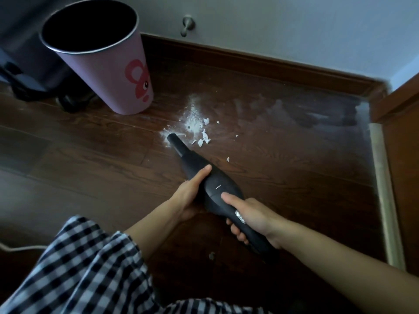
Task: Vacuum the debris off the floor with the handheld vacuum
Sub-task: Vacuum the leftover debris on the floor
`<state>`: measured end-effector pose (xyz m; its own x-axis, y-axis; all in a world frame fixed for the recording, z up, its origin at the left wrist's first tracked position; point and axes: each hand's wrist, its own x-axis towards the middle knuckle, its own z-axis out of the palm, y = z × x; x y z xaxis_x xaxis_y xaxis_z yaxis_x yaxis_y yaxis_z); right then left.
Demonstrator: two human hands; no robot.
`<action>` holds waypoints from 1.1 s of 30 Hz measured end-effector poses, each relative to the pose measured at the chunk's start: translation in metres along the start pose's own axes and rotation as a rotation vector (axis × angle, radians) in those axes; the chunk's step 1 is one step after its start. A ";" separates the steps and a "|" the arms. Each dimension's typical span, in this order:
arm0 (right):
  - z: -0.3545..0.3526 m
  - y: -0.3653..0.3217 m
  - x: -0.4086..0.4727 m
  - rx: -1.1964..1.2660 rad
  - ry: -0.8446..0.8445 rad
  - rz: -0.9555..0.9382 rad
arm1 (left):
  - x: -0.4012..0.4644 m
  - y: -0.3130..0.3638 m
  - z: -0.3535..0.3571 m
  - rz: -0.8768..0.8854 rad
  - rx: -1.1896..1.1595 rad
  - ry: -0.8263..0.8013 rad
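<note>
While both hands grip, vacuum [204, 175] nozzle meets debris [195, 125].

Bare forearms, a loose black-and-white checked garment [74, 264] below

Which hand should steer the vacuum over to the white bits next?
The right hand, probably. It wraps the handheld vacuum at its handle, so it swings the nozzle toward the debris. The left hand only steadies the body from the side.

Dim, bluish room light, pale glare on the floor [317, 114] at right; edges bend, soft blur.
</note>
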<state>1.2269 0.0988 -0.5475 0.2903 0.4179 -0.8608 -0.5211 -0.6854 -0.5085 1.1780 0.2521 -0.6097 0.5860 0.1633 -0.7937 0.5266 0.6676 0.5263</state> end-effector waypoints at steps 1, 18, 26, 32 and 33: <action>-0.001 -0.001 -0.001 0.015 -0.005 0.004 | 0.001 0.000 0.002 0.032 -0.002 0.003; -0.005 0.001 0.002 0.101 -0.078 -0.074 | 0.017 0.000 -0.001 0.132 0.038 0.092; -0.009 0.003 -0.001 0.231 -0.243 -0.138 | 0.029 0.002 -0.013 0.001 -0.005 0.032; -0.005 -0.005 0.002 0.190 -0.182 -0.119 | 0.032 0.001 -0.017 -0.028 -0.033 0.004; -0.004 -0.006 0.002 0.182 -0.168 -0.125 | 0.033 0.002 -0.018 -0.031 -0.033 0.001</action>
<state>1.2342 0.1012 -0.5460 0.2322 0.5956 -0.7690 -0.6297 -0.5105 -0.5856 1.1871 0.2719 -0.6406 0.5693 0.1433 -0.8096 0.5240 0.6955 0.4916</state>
